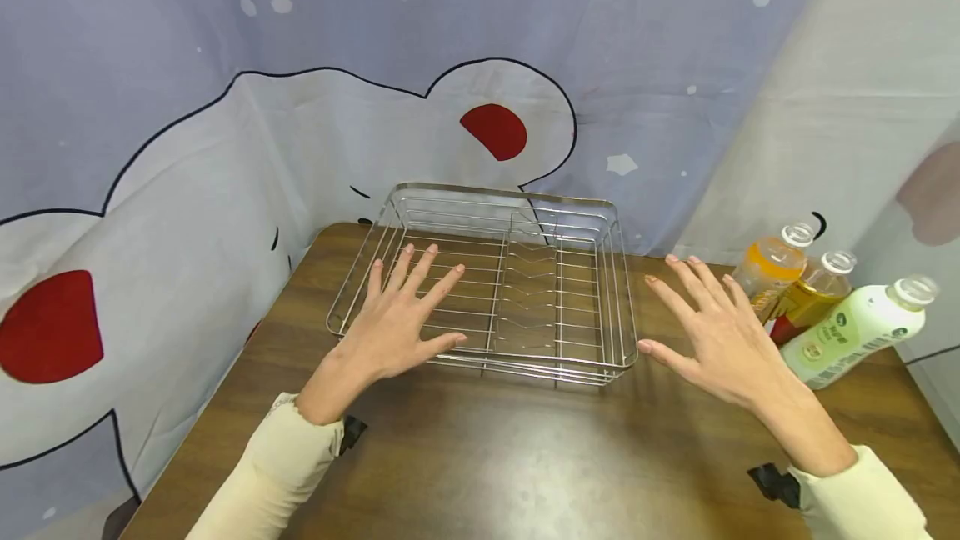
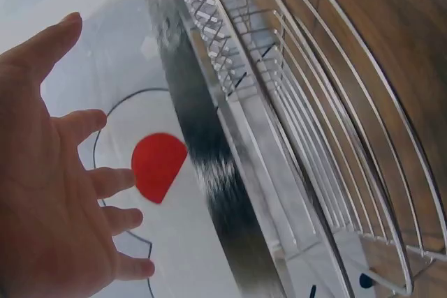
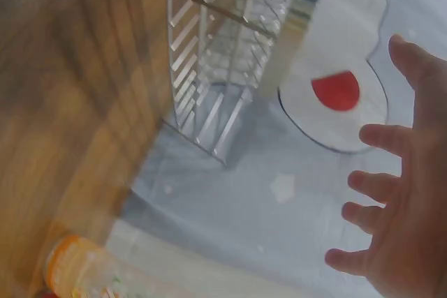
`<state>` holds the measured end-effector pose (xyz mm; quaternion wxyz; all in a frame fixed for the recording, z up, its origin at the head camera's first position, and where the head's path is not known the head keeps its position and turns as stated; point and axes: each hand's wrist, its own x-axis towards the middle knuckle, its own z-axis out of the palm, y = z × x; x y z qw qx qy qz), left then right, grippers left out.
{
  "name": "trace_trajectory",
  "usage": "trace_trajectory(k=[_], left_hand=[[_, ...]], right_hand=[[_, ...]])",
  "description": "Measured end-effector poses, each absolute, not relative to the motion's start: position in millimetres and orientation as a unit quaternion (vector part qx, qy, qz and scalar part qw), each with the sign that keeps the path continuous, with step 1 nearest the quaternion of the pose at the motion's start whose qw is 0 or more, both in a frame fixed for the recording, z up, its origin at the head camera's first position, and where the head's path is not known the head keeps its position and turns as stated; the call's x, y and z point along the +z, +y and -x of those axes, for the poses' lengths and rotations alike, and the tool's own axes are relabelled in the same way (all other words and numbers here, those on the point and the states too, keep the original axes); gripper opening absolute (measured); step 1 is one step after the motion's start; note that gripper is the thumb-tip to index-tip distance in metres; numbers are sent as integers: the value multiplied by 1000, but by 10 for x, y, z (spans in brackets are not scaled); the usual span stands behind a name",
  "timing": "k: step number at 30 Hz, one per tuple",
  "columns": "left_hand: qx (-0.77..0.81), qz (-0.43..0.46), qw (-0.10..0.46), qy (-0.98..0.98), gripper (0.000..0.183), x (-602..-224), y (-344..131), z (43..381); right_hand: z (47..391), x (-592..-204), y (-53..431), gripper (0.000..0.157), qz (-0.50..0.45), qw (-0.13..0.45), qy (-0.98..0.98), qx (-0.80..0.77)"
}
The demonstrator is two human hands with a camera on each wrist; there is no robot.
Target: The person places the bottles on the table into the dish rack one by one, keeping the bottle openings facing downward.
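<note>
A silver wire dish rack stands on the wooden table, with a row of zigzag wire dividers running through its middle. My left hand is above the rack's front left part, palm down, fingers spread, holding nothing. The left wrist view shows this hand apart from the rack's flat metal rim. To the right of the rack, my right hand hovers with its fingers spread and nothing in it. In the right wrist view the right hand is well clear of the rack's wire side.
Three bottles stand on the right: one with an orange label, one with a yellow and red label and a pale green one. A patterned curtain hangs behind the wooden table.
</note>
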<state>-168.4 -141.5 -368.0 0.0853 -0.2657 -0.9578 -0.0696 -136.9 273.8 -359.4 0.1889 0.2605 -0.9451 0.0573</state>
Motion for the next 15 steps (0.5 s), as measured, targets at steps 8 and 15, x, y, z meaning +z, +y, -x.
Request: trace_trajectory(k=[8,15], left_hand=[[-118,213,68,-967,89,-3694,-1671,1759],[-173,152,72,-971,90,-3860,-1940,1865]], right_hand=[[1363,-3459,3074,92,-205,342,-912,99],[1309,-3498,3396,96,-103,509,-837,173]])
